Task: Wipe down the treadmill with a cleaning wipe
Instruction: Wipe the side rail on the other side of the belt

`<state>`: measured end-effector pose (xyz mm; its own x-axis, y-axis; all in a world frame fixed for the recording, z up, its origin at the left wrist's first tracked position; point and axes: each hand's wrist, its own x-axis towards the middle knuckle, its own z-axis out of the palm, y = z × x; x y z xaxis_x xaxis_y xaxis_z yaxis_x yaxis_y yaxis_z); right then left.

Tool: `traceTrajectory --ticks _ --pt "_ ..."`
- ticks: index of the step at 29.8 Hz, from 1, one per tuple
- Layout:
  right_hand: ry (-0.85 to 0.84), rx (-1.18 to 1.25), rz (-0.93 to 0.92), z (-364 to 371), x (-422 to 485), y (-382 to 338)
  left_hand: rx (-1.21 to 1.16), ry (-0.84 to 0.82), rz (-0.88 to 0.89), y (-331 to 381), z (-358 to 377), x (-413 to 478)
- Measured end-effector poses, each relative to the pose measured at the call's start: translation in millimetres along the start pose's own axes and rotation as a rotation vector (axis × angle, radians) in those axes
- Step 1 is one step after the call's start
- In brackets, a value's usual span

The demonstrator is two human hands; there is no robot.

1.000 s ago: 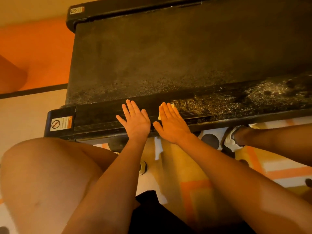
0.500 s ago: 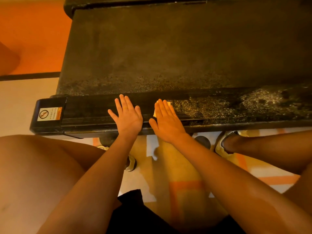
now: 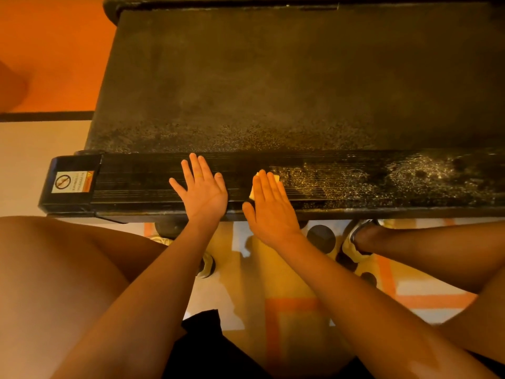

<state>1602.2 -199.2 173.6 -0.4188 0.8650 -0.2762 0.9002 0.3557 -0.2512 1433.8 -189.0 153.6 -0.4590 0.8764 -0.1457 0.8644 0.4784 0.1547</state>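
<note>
A black treadmill lies across the view, its belt (image 3: pixel 273 91) dusty and its near side rail (image 3: pixel 142 181) ribbed. My right hand (image 3: pixel 269 206) presses flat on a small yellowish cleaning wipe (image 3: pixel 276 178), which shows only at my fingertips and beside my palm. Right of the wipe the rail glistens with wet streaks (image 3: pixel 396 176). My left hand (image 3: pixel 203 190) rests flat on the dry rail, fingers spread, a hand's width left of the right hand.
The rail's end cap (image 3: pixel 72 181) with a warning sticker is at the left. My bare knees and a shoe (image 3: pixel 355 242) are below the rail, on a patterned floor mat (image 3: pixel 287 310). Orange floor (image 3: pixel 54 50) lies at the far left.
Both hands stay flat side by side on the rail, shifted only slightly. The camera has tilted, so the treadmill sits lower in the view.
</note>
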Motion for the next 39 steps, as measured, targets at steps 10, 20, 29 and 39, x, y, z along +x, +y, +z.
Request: traceTrajectory --ticks 10,20,29,39 --pt "-0.06 0.035 0.012 -20 47 4 -0.008 -0.011 0.0 0 -1 0" --pt "-0.053 0.051 0.004 -18 40 9 -0.002 0.0 -0.003 1 -1 -1" --pt "-0.015 0.082 0.02 -1 -21 9 -0.006 0.001 -0.003 1 0 -1" --pt "-0.006 0.092 0.032 -12 12 15 -0.034 -0.019 -0.013 3 -4 -1"
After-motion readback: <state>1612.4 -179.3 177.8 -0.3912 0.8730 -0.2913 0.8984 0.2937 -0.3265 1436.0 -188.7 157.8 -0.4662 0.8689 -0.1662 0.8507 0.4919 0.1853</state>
